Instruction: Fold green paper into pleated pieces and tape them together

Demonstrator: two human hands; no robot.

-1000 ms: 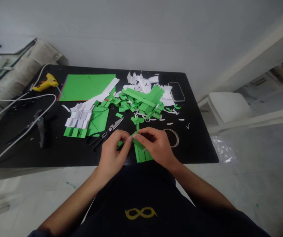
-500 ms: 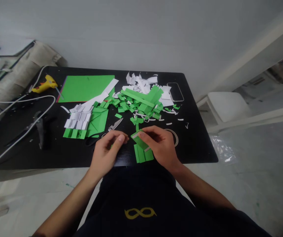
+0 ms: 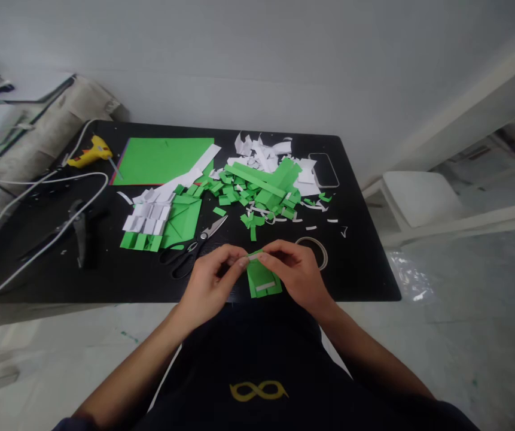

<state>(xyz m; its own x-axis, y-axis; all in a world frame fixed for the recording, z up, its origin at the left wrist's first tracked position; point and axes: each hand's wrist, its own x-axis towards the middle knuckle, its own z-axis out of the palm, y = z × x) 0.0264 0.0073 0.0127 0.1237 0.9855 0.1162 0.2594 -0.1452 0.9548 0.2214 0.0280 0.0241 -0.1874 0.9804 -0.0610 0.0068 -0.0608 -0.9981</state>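
Between my hands is a green paper piece [image 3: 261, 274] with a pale strip across its upper edge and another near its lower edge. My left hand [image 3: 215, 278] pinches the upper left end at the strip. My right hand [image 3: 297, 272] closes on the upper right corner, thumb on the paper. Folded green paper shows partly beneath the piece, by the table's front edge. Open black-handled scissors [image 3: 198, 242] lie left of my left hand. A roll of tape [image 3: 324, 254] rests just behind my right hand, partly hidden by it.
A heap of cut green paper [image 3: 257, 185] and white scraps [image 3: 261, 152] covers the back middle. Folded white strips [image 3: 149, 212], green sheets [image 3: 167, 158], a yellow glue gun [image 3: 90, 152], pliers [image 3: 79, 230] and a looping white cable [image 3: 104, 179] lie leftward. A white stool [image 3: 421, 197] stands right.
My left hand has moved right and now grips the green piece too. The piece has turned and lowered over the folded green paper. The view has shifted slightly.
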